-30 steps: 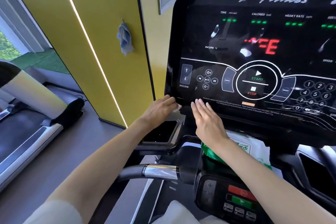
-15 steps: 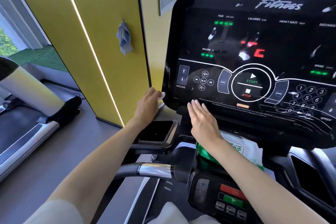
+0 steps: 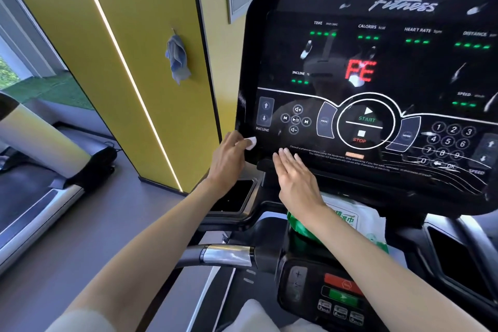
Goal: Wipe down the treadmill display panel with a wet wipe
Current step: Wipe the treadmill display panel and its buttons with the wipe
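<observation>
Yellow walls stand behind a black treadmill in a gym, and a blue rag (image 3: 176,60) hangs on the wall.

The big shiny display panel (image 3: 377,83) fills the right side. It has green lights, red letters and a round START and STOP button (image 3: 366,122).

The left hand (image 3: 229,160) is at the lower left corner of the panel, just under the word INCLINE. Its fingers are curled shut around a small white wet wipe (image 3: 250,142). Only a little bit of the wipe peeks out, and it touches the edge of the panel there.

The right hand (image 3: 296,178) is flat with fingers straight and together. It holds nothing. Its fingertips (image 3: 283,152) rest on the bottom edge of the panel, near the small white writing.

A green and white pack of wipes (image 3: 353,224) sits below the panel, partly hidden by the right wrist.

I think the wiping is going on now, at the left corner. Most of the panel looks like it still needs a wipe. Next, the left hand should slide the wipe across the glass. It should press softly, so no button gets pushed.
</observation>
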